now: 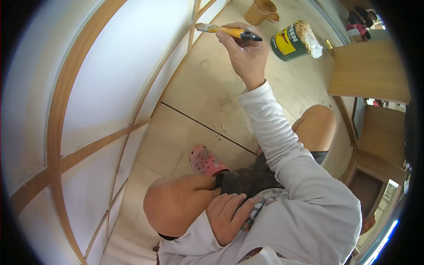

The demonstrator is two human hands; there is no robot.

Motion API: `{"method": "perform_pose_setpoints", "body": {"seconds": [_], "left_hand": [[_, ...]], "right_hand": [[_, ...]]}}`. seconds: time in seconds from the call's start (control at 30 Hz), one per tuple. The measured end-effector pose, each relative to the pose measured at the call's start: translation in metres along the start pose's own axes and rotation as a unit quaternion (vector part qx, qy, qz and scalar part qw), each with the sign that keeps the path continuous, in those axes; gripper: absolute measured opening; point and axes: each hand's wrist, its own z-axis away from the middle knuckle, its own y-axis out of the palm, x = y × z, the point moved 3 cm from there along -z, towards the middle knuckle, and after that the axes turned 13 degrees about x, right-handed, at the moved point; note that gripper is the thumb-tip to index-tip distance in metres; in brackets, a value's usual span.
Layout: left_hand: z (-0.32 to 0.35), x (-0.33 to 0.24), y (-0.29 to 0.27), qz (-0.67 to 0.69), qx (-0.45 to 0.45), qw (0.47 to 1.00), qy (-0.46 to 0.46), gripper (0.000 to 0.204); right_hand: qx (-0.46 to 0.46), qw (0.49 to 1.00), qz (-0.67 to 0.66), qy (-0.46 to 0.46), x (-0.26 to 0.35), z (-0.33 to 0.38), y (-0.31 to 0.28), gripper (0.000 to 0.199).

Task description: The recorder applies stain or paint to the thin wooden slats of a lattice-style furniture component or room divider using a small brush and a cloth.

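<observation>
My right hand (pixel 249 57) is closed around the yellow handle of a paintbrush (pixel 229 32), whose black handle end points to the right. The brush's pale bristles are at a brown wooden strip of the panelled wall; whether they touch it I cannot tell. My left hand (pixel 229 218) rests over my lap against the shirt, fingers laid out over a patterned patch. A green and yellow paint can (pixel 289 44) with a messy, coated top stands to the right of the brush. Beyond it is a brown plastic mug (pixel 260 12) with a handle.
The white wall panels (pixel 110 62) with brown wooden strips (pixel 66 79) run along the left. Wooden cabinets (pixel 371 70) stand at the right. A dark seam (pixel 207 126) crosses the pale floor (pixel 185 150). A pink clog (pixel 205 160) and my bent knees take up the middle.
</observation>
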Motion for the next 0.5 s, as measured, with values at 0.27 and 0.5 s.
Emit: {"method": "perform_pose_setpoints", "body": {"seconds": [0.27, 0.5], "left_hand": [[0.001, -0.002, 0.000, 0.001, 0.002, 1.000, -0.004, 0.046], [0.002, -0.001, 0.000, 0.007, -0.009, 1.000, -0.014, 0.044]], "right_hand": [[0.005, 0.995, 0.098, -0.006, -0.007, -0.011, 0.004, 0.024], [0.023, 0.988, 0.147, -0.041, -0.001, -0.020, 0.010, 0.024]]}}
